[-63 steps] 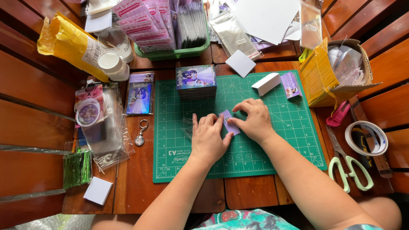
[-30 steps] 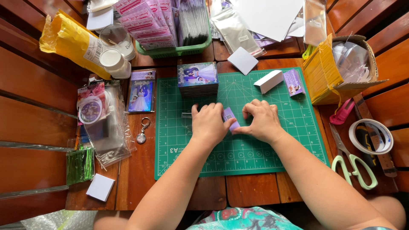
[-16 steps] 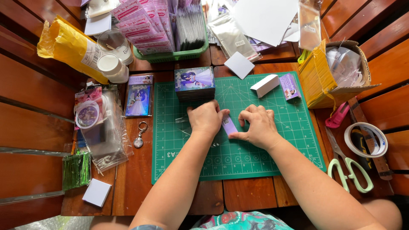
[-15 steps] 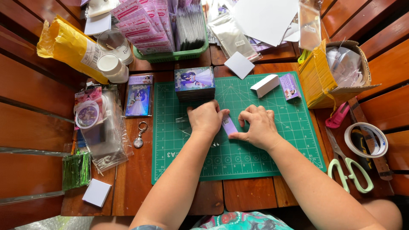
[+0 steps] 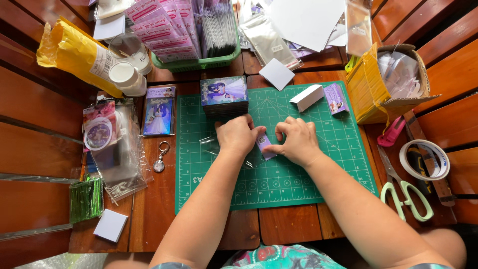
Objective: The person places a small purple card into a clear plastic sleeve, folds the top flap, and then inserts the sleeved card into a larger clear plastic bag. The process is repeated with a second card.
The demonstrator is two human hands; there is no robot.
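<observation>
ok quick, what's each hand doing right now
Left hand: curled shut, pinching the small purple card and the clear sleeve on the green cutting mat.
Right hand: curled, fingertips pinching the same card.

A slatted wooden bench (image 5: 294, 224) carries a green cutting mat (image 5: 298, 184) at centre, scissors (image 5: 406, 192) at four o'clock, keyring (image 5: 160, 160) at nine.

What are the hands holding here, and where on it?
Both the left hand and right hand pinch a small purple card by its opposite side edges, over the green cutting mat.
</observation>
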